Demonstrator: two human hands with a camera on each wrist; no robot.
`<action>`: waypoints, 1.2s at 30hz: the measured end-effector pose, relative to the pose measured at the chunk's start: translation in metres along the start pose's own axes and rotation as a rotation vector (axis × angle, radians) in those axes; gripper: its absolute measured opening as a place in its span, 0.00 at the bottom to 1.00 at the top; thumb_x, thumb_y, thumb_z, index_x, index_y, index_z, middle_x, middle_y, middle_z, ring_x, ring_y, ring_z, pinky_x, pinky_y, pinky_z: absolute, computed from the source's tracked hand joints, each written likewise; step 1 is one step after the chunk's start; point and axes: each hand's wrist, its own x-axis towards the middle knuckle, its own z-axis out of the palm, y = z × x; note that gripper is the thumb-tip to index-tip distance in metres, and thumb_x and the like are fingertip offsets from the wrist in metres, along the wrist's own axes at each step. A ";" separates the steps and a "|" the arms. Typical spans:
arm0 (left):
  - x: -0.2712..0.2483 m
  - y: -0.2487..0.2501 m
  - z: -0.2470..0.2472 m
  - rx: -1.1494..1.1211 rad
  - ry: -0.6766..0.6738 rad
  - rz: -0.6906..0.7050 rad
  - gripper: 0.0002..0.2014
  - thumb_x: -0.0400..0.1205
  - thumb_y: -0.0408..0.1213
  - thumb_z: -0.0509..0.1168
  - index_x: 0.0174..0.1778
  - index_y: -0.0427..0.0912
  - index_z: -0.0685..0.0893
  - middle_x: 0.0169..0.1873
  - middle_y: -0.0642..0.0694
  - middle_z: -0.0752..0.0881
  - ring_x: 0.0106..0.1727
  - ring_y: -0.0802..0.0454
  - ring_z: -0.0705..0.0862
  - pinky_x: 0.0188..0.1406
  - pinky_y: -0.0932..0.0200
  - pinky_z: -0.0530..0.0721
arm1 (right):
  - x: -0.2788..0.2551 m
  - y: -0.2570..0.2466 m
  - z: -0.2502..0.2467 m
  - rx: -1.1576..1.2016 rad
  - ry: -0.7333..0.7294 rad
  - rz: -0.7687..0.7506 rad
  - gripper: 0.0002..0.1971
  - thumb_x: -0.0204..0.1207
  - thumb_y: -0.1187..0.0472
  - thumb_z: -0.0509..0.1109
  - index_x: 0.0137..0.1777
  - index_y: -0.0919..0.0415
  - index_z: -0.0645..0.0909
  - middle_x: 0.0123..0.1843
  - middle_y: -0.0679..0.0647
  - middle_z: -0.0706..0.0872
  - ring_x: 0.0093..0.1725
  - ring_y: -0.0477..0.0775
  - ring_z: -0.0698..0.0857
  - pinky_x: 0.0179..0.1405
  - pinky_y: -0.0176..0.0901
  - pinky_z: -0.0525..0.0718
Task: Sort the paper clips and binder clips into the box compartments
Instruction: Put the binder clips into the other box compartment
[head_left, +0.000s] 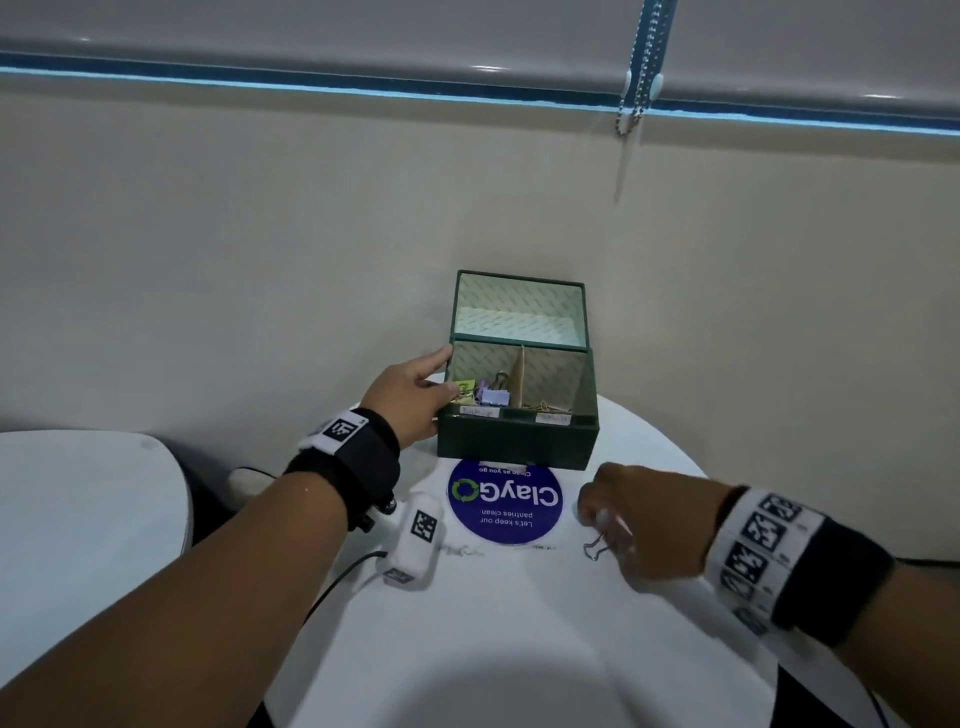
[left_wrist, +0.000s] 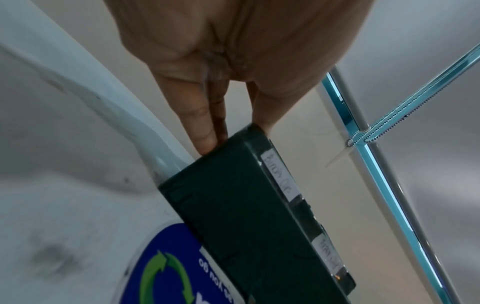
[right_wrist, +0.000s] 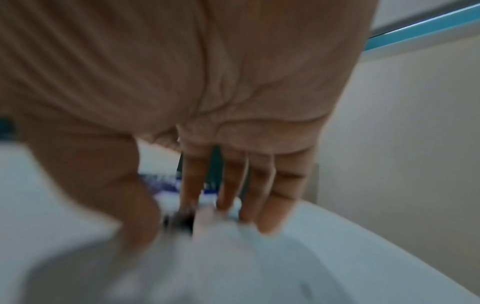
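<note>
A dark green box (head_left: 519, 439) stands open on the round white table (head_left: 519, 623), lid upright. Its left compartment holds several binder clips (head_left: 491, 397), purple, green and black. Gold paper clips (head_left: 543, 405) lie in its right compartment. My left hand (head_left: 415, 395) lies flat against the box's left wall (left_wrist: 246, 205), fingers (left_wrist: 205, 139) straight on it. My right hand (head_left: 623, 512) is curled down over a white binder clip (head_left: 602, 535) on the table right of the sticker. Thumb and fingers pinch the clip (right_wrist: 182, 221); that view is blurred.
A round blue sticker (head_left: 504, 501) is on the table just in front of the box. A white tagged device (head_left: 415, 543) with a cable lies left of it. Thin loose paper clips (head_left: 462, 551) lie near the sticker. A second white table (head_left: 88, 519) stands left; the wall is right behind.
</note>
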 end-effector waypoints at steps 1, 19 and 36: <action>0.001 -0.001 0.000 -0.004 0.001 0.003 0.26 0.86 0.30 0.66 0.78 0.56 0.75 0.55 0.42 0.90 0.53 0.45 0.90 0.50 0.52 0.90 | -0.002 0.002 0.005 -0.008 0.009 -0.015 0.13 0.66 0.60 0.69 0.50 0.46 0.78 0.50 0.42 0.78 0.45 0.47 0.84 0.45 0.44 0.88; 0.006 -0.018 -0.008 0.093 0.010 0.102 0.21 0.82 0.43 0.70 0.67 0.73 0.79 0.51 0.47 0.91 0.55 0.45 0.90 0.60 0.36 0.87 | 0.087 -0.034 -0.098 1.226 0.402 -0.157 0.12 0.75 0.76 0.74 0.55 0.64 0.82 0.54 0.68 0.85 0.47 0.60 0.93 0.43 0.44 0.92; -0.127 0.010 0.032 -0.248 -0.127 0.009 0.08 0.78 0.31 0.74 0.49 0.46 0.93 0.40 0.42 0.93 0.39 0.52 0.91 0.38 0.61 0.87 | -0.016 -0.084 -0.002 2.126 0.288 -0.051 0.08 0.55 0.69 0.80 0.35 0.66 0.86 0.38 0.69 0.89 0.34 0.58 0.92 0.30 0.40 0.91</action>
